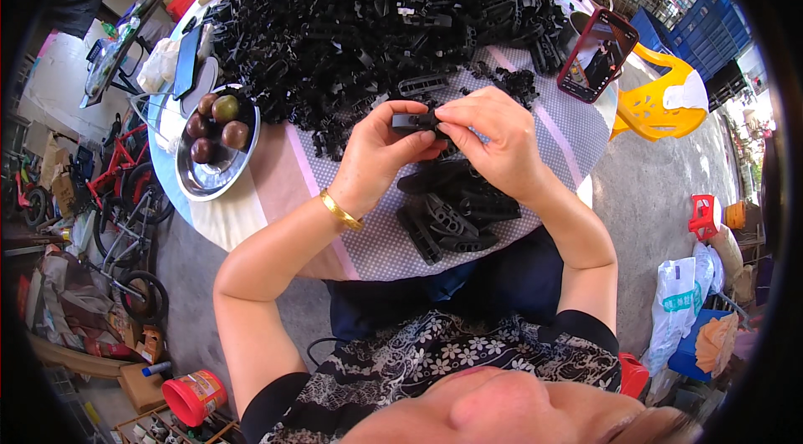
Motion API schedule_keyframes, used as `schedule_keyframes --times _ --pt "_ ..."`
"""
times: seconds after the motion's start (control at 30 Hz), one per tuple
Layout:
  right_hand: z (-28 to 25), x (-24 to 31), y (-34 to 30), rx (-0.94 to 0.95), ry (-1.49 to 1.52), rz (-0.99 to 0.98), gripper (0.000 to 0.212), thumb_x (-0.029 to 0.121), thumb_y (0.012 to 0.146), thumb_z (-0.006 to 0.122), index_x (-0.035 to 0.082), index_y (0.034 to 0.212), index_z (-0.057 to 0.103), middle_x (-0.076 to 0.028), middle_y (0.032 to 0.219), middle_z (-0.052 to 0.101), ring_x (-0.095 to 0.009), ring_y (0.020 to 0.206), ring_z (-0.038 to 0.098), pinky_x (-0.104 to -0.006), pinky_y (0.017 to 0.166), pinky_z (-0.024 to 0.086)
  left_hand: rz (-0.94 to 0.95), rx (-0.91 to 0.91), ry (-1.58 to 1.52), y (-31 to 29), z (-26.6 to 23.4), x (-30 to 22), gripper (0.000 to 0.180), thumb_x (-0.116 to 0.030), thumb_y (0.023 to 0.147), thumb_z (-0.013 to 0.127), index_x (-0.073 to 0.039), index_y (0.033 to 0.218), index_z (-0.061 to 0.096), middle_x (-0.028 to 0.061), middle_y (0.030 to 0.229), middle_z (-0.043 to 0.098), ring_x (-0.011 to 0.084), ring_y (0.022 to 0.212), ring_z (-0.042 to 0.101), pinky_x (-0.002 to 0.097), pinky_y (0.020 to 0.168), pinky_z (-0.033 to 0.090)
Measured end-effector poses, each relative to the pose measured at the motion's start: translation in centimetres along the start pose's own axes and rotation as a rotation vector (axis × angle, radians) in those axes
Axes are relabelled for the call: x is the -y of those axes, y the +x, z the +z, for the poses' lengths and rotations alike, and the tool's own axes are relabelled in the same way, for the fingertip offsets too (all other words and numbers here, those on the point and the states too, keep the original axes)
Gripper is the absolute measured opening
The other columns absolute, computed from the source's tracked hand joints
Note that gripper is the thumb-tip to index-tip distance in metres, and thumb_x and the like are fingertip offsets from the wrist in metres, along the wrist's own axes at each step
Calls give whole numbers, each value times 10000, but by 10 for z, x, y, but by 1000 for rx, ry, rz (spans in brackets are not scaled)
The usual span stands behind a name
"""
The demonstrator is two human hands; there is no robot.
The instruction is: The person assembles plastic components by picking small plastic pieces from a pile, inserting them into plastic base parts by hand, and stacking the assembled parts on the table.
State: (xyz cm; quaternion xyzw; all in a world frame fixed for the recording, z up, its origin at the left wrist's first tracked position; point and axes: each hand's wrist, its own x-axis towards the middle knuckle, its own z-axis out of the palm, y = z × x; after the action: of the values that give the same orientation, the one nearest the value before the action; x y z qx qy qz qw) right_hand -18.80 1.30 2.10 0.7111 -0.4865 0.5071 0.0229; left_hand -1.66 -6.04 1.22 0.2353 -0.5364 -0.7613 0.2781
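Between my two hands, over the near part of the round table, is a black plastic part [410, 121]. My left hand [378, 151] grips its left end between thumb and fingers. With thumb and fingertips pinched, my right hand [493, 138] holds the right end; whether a second small piece sits in that pinch is hidden. Below the hands lies a small group of long black plastic parts [456, 214], some with oval slots. A large heap of small black plastic parts [368, 25] covers the far side of the table, and one slotted part [423, 84] lies just beyond my hands.
A metal bowl of round dark fruit [222, 184] stands at the left, near a blue-screened phone [187, 63]. Another phone [598, 55] is propped upright at the table's right edge. Beyond are a yellow plastic chair [661, 101], bicycles [125, 218] and a red bucket [194, 398].
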Motion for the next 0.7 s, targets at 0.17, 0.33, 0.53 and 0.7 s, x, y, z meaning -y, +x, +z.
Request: schedule_keyframes --times 0.17,0.33,0.53,0.7 --pt "-4 6 2 -14 41 48 135 -9 743 678 21 874 685 -99 838 676 -232 747 647 -306 661 507 8 18 -40 0 -2 0 355 -36 877 607 -3 1206 478 110 1063 611 195 937 638 319 859 534" --pt "-2 12 -4 -21 360 322 109 -27 770 665 -5 876 672 -111 858 680 -177 756 662 -260 656 527 16 27 -177 0 0 1 362 -85 887 612 -32 1227 496 62 1061 604 168 942 613 325 853 521" --pt "-9 4 2 -31 168 26 149 -44 746 672 13 883 681 -95 868 676 -218 783 657 -279 662 526 -103 199 -295 3 -6 -3 392 -246 989 432 -24 1311 445 58 969 604 155 787 602 273 660 489" --pt "-10 4 2 27 9 -228 220 -47 666 687 39 869 686 -71 871 667 -253 796 625 -311 666 522 -163 178 -214 1 -8 -10 370 -255 985 448 -10 1258 496 60 918 606 144 720 596 244 584 459"
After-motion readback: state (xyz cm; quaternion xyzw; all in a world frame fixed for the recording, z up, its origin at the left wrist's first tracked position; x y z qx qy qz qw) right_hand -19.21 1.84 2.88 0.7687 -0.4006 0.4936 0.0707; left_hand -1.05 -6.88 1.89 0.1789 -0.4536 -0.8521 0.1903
